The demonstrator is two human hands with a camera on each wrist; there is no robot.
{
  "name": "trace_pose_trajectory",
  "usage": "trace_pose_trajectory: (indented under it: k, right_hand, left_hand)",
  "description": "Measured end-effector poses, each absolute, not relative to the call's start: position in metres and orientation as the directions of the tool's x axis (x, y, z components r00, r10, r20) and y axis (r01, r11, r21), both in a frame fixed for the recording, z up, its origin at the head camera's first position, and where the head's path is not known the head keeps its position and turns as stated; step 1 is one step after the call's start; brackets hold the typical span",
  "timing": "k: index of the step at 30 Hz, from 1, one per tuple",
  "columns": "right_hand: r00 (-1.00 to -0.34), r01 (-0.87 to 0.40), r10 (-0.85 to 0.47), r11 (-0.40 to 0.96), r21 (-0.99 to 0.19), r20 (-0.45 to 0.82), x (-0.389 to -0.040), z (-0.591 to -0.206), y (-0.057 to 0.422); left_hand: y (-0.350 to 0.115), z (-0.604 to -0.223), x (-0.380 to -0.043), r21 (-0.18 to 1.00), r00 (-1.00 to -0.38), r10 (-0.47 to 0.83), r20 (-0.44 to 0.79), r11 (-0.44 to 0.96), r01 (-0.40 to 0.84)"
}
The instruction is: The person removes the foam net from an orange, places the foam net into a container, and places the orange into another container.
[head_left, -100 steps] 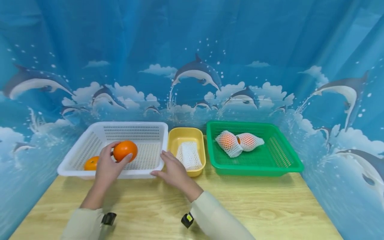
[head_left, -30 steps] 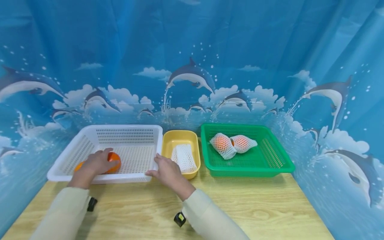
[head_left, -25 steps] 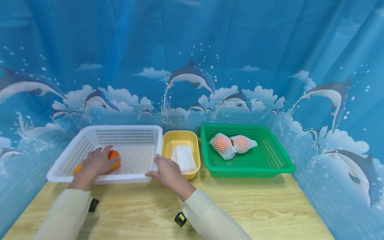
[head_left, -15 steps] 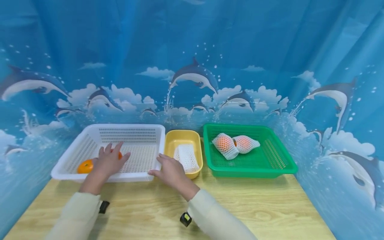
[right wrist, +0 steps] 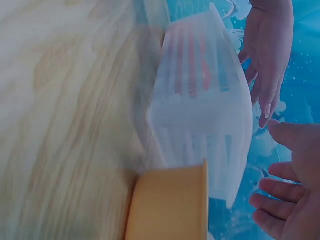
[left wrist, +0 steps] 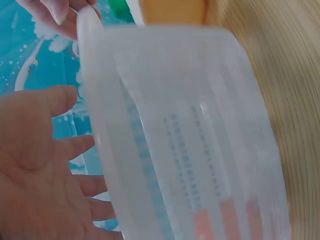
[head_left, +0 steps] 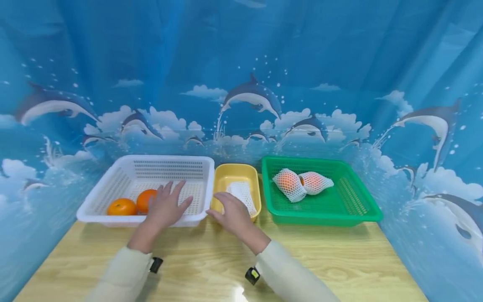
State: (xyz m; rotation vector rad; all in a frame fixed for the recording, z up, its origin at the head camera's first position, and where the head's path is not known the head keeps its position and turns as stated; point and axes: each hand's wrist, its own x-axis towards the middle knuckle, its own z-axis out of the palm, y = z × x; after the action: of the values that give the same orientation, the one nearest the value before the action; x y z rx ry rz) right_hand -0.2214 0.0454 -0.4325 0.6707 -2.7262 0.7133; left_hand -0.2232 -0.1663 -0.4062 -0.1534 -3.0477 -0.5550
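Observation:
Two round, shiny oranges, a left one point(head_left: 122, 206) and a right one point(head_left: 146, 200), lie side by side in the white perforated basket point(head_left: 173, 158). My left hand point(head_left: 167, 208) hovers above the basket's front right part, fingers spread and holding nothing; it partly covers the right orange. In the left wrist view the palm point(left wrist: 30, 160) faces the basket's rim. My right hand point(head_left: 235, 213) is over the front left of the yellow tub point(head_left: 237, 167), apart from the basket, with relaxed fingers and nothing in them. White foam fruit nets point(head_left: 243, 195) lie in the tub, partly hidden by that hand.
The green basket point(head_left: 358, 180) on the right contains two orange fruits in white foam nets, a left one point(head_left: 289, 184) and a right one point(head_left: 315, 183). All containers stand along the back of the wooden table point(head_left: 211, 268), before a blue dolphin curtain point(head_left: 241, 50).
My left hand put an orange down beside the other in the white basket, let go and moved right with fingers spread. My right hand released the basket's right rim and shifted over the yellow tub.

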Motion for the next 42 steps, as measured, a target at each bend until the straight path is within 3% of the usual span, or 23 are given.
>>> trace_pose_trajectory:
  k: [8,19,29,37,42]
  right_hand:
    - [-0.852,-0.489,-0.315,0.763,-0.423,0.418,-0.233,-0.429,0.087]
    - [-0.892,-0.408,-0.292,0.849,-0.335,0.345,-0.251,-0.398,0.138]
    - [-0.972,-0.235,-0.221,0.937,-0.257,0.083,-0.27,-0.381,0.167]
    - [-0.979,-0.085,-0.116,0.98,-0.182,-0.166,-0.292,-0.362,0.195]
    - [-0.967,-0.028,-0.069,0.986,-0.165,-0.246,-0.309,-0.354,0.213]
  left_hand:
    - [-0.125,-0.407,-0.226,0.383,-0.992,0.095,0.088,0.916,0.122]
    - [-0.072,-0.402,-0.22,0.427,-0.98,0.142,0.137,0.884,0.188]
    - [-0.027,-0.398,-0.218,0.483,-0.963,0.225,0.149,0.833,0.27]
    - [0.007,-0.4,-0.217,0.506,-0.946,0.292,0.138,0.801,0.321]
    - [0.021,-0.411,-0.219,0.526,-0.945,0.308,0.109,0.789,0.317]
